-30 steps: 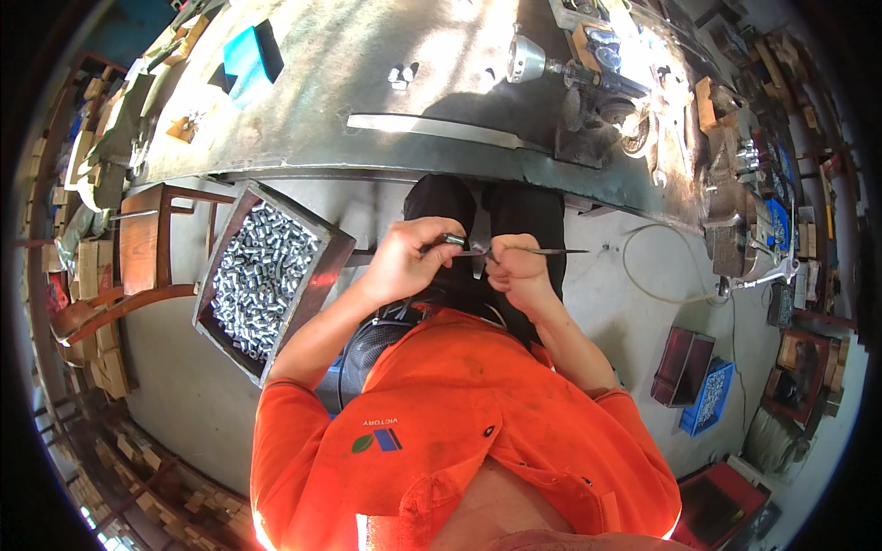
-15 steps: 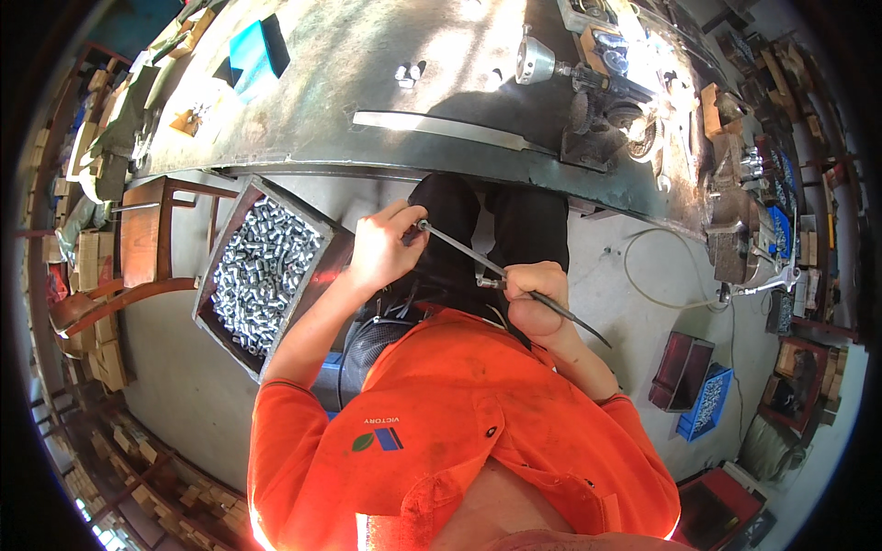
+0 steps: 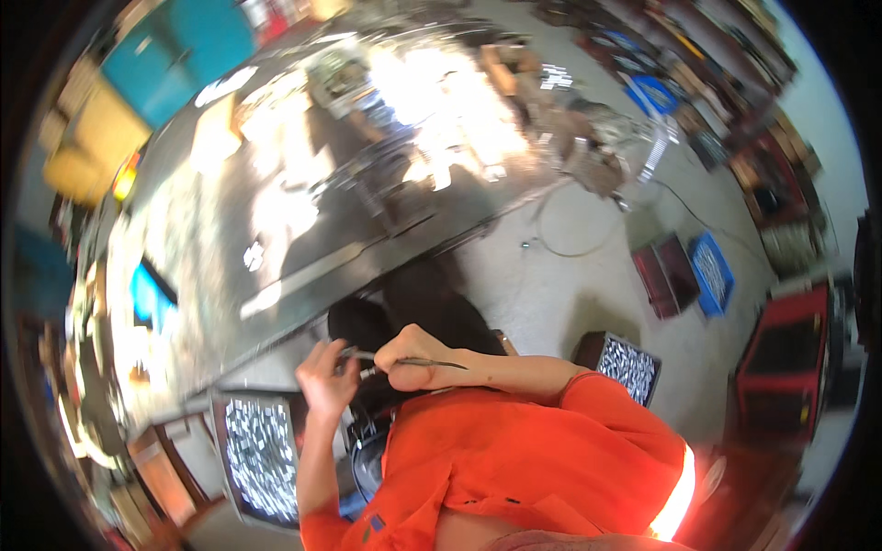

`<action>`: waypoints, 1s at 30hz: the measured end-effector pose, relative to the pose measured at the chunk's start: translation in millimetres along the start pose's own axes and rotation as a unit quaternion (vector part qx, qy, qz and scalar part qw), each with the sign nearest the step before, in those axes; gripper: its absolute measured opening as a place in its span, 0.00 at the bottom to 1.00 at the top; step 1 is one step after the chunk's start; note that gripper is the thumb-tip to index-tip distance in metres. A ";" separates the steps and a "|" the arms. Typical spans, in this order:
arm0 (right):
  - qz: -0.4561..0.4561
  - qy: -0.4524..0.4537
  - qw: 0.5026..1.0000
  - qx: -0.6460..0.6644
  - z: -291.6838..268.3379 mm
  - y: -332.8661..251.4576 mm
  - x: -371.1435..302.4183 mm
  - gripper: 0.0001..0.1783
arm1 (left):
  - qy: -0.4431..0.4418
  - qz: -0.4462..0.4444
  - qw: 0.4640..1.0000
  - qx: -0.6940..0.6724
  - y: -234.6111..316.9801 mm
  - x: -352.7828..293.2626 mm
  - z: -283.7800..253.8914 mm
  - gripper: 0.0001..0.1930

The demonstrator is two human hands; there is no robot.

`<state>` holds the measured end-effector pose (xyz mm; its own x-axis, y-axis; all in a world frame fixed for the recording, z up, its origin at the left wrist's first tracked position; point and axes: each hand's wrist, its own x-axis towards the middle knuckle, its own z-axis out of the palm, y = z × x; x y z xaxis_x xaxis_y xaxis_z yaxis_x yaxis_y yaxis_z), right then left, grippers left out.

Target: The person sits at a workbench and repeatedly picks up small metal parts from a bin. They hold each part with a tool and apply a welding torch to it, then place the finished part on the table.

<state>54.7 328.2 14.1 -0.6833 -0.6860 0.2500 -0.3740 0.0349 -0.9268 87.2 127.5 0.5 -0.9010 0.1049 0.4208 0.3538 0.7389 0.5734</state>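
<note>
Thin metal rod (image 3: 418, 363) held across the lap, just below picture centre, long axis running from 9 to 3 o'clock with a slight droop at the 3 o'clock tip. Right hand (image 3: 409, 354) closed round its middle, fingers curled over the shaft. Left hand (image 3: 326, 376) at the 9 o'clock end, fingertips pinched on or beside a small grey piece (image 3: 354, 354) there; whether that piece belongs to the rod cannot be told. Both hands almost touching, left one nearer the end, right one carrying the length.

Directly at 12 o'clock from the hands: dark trousered knees (image 3: 413, 308), then the edge of a shiny metal workbench (image 3: 303, 230), sunlit and cluttered. At 7 o'clock, a tray of small bright metal parts (image 3: 262, 455), near the left forearm. At 3 o'clock, a second such tray (image 3: 625, 363) on the concrete floor (image 3: 560, 303). Farther toward 2 o'clock, red and blue crates (image 3: 689, 271). Between hands and either tray, only orange sleeves (image 3: 551, 441); nothing else in the way.
</note>
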 end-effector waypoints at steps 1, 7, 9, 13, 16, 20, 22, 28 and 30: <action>-0.006 0.009 1.000 0.026 -18.1 -11.1 -6.6 0.10 | 0.009 -0.014 1.000 0.016 -8.8 5.4 -3.4 0.12; -0.054 0.414 0.880 -0.228 -138.0 -60.1 -117.5 0.16 | 0.111 -0.056 0.992 0.020 -100.8 44.7 -34.4 0.04; -0.138 0.600 0.756 -0.224 -195.7 -46.4 -161.3 0.19 | 0.119 -0.102 0.982 -0.101 -127.1 61.4 -40.7 0.03; -0.134 0.746 0.628 -0.177 -304.8 -24.6 -203.5 0.18 | 0.059 -0.182 0.981 -0.019 -149.4 86.2 -57.7 0.06; -0.092 0.755 0.602 -0.242 -381.7 36.9 -226.9 0.15 | 0.049 -0.154 0.983 0.092 -166.5 96.4 -69.1 0.09; -0.129 0.822 0.551 -0.066 -442.9 115.4 -241.0 0.12 | 0.064 -0.201 0.957 0.200 -162.0 109.6 -63.4 0.15; -0.102 0.805 0.573 -0.109 -461.8 146.1 -257.8 0.13 | 0.054 -0.208 0.953 0.212 -167.4 118.0 -53.3 0.15; 0.169 0.804 0.436 -0.368 -489.9 178.8 -256.8 0.09 | 0.067 -0.239 0.956 0.158 -183.9 121.7 -34.8 0.15; 0.041 0.884 0.459 -0.074 -482.2 166.3 -226.4 0.10 | 0.072 -0.259 0.951 0.153 -182.6 119.2 -38.9 0.16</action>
<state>-155.2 839.8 -61.4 -0.0901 0.9805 0.1744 -0.2501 0.1472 -0.9570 -75.1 -20.8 -26.7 -0.8832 -0.4021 0.2413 -0.2382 0.8280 0.5077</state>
